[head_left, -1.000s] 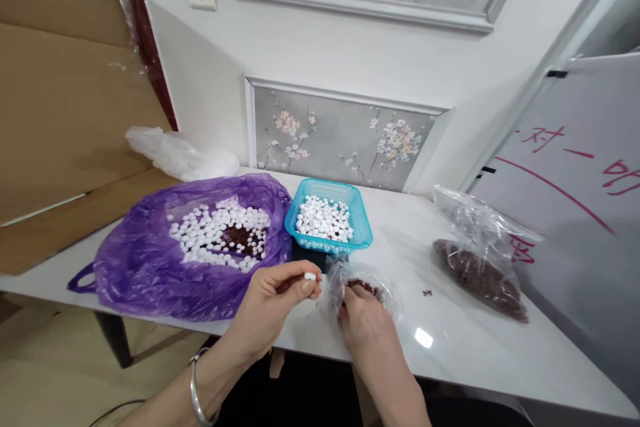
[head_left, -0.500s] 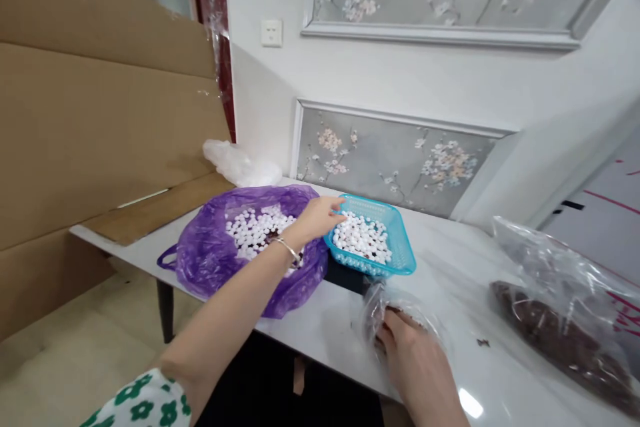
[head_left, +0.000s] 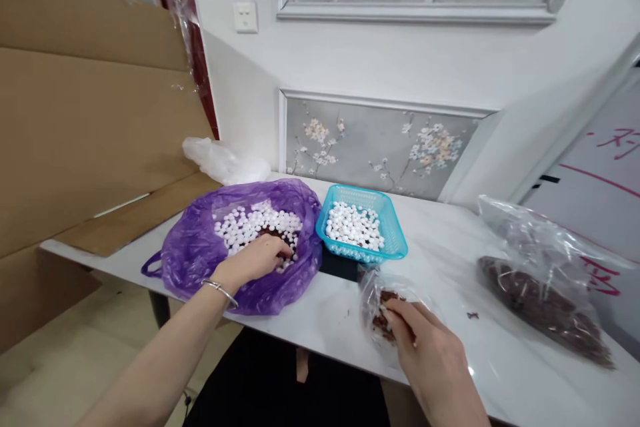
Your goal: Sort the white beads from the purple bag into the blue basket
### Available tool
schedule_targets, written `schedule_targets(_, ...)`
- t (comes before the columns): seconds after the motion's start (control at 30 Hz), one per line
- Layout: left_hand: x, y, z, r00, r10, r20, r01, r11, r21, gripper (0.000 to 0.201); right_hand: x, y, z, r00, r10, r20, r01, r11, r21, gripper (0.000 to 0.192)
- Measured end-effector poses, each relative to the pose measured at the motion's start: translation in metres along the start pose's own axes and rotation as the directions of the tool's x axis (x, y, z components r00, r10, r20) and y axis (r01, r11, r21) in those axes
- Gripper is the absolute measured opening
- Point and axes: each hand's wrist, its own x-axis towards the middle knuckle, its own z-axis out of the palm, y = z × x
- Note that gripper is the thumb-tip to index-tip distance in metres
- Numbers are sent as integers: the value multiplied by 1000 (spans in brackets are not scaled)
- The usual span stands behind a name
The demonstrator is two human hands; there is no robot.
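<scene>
My left hand (head_left: 259, 259), with a bangle on its wrist, reaches into an open purple plastic bag (head_left: 187, 260). Its fingers are bent together among white balls (head_left: 235, 230) and some brown bits; what they pinch, if anything, is hidden. Over a small clear plastic bag (head_left: 369, 313) at the table's front is my right hand (head_left: 425, 340), thumb and fingers closed at the brown pieces (head_left: 386, 327) inside. I cannot make out what is between those fingertips. A blue plastic basket (head_left: 395, 230) behind the hands holds many more white balls (head_left: 353, 223).
A large clear bag of brown pieces (head_left: 545, 307) lies on the right of the white table (head_left: 440, 240). One small brown piece (head_left: 473, 315) is loose beside it. A dark flat object (head_left: 337, 265) shows below the basket. Cardboard (head_left: 100, 107) and a white plastic bag (head_left: 225, 160) stand left.
My left hand has moved from the basket's left edge down and left into the purple bag. My right hand has lifted slightly, showing more brown pieces. The whole view has shifted.
</scene>
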Motion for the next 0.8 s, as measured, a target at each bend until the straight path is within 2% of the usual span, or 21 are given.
schedule_targets(0.1, 4, -1, 2, 1000, -10, -11, 10, 1000, 6, 30, 2, -3, -2, 999, -25, -26, 26, 1000, 16, 36)
schedule_targets(0.23, 0, 0, -3, 997, -37, -71, 35, 999, -35, 29, 0, -5, -3, 999, 6, -52, -4, 999, 44, 35)
schedule_targets(0.43, -8, 3, -12, 984, -104, -143, 67, 967, -245, 14, -3, -2, -6, 998, 58, 6, -58, 981, 183, 27)
schedule_targets(0.53, -14, 14, -14, 974, -145, -171, 63, 908, -414, 20, -3, -5, -9, 985, 157, 76, -173, 937, 303, 20)
schedule_targets(0.6, -19, 28, -12, 970, -153, -188, 36, 858, -513, 24, -3, -13, -13, 959, 261, 111, -283, 860, 424, 16)
schedule_targets(0.63, -22, 37, -9, 971, -153, -185, 13, 801, -599, 24, -3, -19, -16, 945, 302, 124, -323, 808, 492, 15)
schedule_targets(0.67, -24, 46, -5, 975, -153, -162, -8, 704, -710, 23, -3, -25, -19, 934, 330, 134, -346, 753, 560, 14)
schedule_targets(0.73, -28, 67, 6, 989, -135, -54, 3, 387, -922, 20, -3, -37, -26, 928, 346, 142, -347, 660, 666, 11)
schedule_targets(0.8, -30, 88, 18, 993, -79, 87, 90, 45, -995, 19, -2, -47, -34, 936, 327, 130, -311, 593, 742, 7)
